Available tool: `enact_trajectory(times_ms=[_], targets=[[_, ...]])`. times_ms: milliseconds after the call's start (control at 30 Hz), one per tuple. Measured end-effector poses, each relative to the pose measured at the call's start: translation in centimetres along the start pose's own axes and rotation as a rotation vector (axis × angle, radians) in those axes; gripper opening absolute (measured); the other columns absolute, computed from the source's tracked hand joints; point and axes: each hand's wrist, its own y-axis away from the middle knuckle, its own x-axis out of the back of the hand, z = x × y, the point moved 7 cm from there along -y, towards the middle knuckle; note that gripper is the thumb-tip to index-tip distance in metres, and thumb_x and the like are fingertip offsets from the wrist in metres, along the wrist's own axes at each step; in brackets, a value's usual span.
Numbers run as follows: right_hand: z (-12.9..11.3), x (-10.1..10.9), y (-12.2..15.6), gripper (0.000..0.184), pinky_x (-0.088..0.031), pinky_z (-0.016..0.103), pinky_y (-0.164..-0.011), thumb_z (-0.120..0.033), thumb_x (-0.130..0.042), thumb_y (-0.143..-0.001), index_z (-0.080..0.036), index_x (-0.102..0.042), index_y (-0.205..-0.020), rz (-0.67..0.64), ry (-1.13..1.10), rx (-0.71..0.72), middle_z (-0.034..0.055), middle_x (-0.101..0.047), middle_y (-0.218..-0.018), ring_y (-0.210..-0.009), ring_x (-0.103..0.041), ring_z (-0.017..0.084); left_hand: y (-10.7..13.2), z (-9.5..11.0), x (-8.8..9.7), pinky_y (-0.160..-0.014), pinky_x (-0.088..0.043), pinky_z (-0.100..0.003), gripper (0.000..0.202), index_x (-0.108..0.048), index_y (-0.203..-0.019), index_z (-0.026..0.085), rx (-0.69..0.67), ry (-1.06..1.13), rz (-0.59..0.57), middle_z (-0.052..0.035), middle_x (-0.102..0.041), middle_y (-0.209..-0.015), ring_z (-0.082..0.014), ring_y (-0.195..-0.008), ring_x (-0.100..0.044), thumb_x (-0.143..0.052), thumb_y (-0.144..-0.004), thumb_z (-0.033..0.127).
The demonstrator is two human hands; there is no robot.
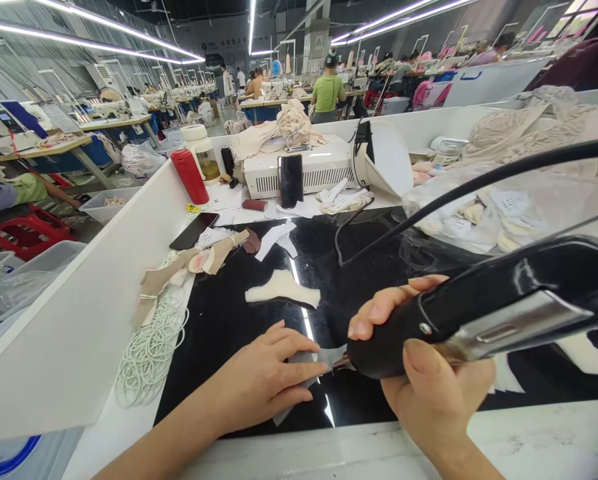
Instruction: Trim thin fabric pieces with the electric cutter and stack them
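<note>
Well to the left of the small grey piece (329, 358), a loose coil of white elastic cord (151, 347) lies at the edge of the black worktop (229, 320); a sweep of the forearm could drag it in among the work. The left hand (263, 377) lies flat on the grey piece, fingers stretched out and pressing down, closed around nothing. Its fingertips (319, 368) end just beside the nose of the black tool (503, 307), which touches the piece's right edge. That closeness looks like the main risk: if the nose is hot or sharp, a small slip on the glossy top could bring it onto the fingers, or the thin piece could skid and crease. Beyond the piece a cream cut-out (283, 289) lies apart. To the right, the right hand (429, 380) is wrapped tight around the tool's body, and its cable (479, 187) arcs overhead, where a snag could jerk the nose sideways.
</note>
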Motion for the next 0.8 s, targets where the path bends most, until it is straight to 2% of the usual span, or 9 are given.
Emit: enact_trajectory(times_ms=[333, 567, 800], targets=[[0.1, 0.0, -0.1, 0.031, -0.055, 0.034, -0.061, -0.033, -0.074, -0.094, -0.030, -0.059, -0.121, -0.017, 0.031, 0.009, -0.0019, -0.065, -0.087, -0.069, -0.065, 0.016, -0.2, -0.2, 0.0, -0.125, -0.029, -0.055, 0.039, -0.060, -0.142, 0.028, 0.000, -0.011, -0.011, -0.0075, -0.059, -0.142, -0.0238, -0.134, -0.055, -0.061, -0.103, 0.028], [-0.8, 2.3, -0.9, 0.037, -0.055, 0.035, -0.060, -0.039, -0.080, -0.086, -0.028, -0.061, -0.116, 0.137, 0.077, 0.037, -0.0024, -0.064, -0.083, -0.065, -0.063, 0.017, 0.0, 0.0, 0.1, -0.126, -0.030, -0.055, 0.038, -0.062, -0.140, 0.027, 0.003, 0.007, -0.007, -0.0067, -0.061, -0.141, -0.0227, -0.130, -0.058, -0.062, -0.102, 0.026], [-0.4, 2.3, -1.0, 0.035, -0.056, 0.036, -0.060, -0.037, -0.079, -0.087, -0.028, -0.061, -0.116, 0.125, 0.108, 0.034, -0.0023, -0.065, -0.084, -0.065, -0.064, 0.018, 0.0, -0.1, 0.1, -0.125, -0.030, -0.055, 0.039, -0.062, -0.141, 0.029, 0.003, 0.011, 0.003, -0.0063, -0.061, -0.140, -0.0228, -0.131, -0.058, -0.063, -0.102, 0.025]])
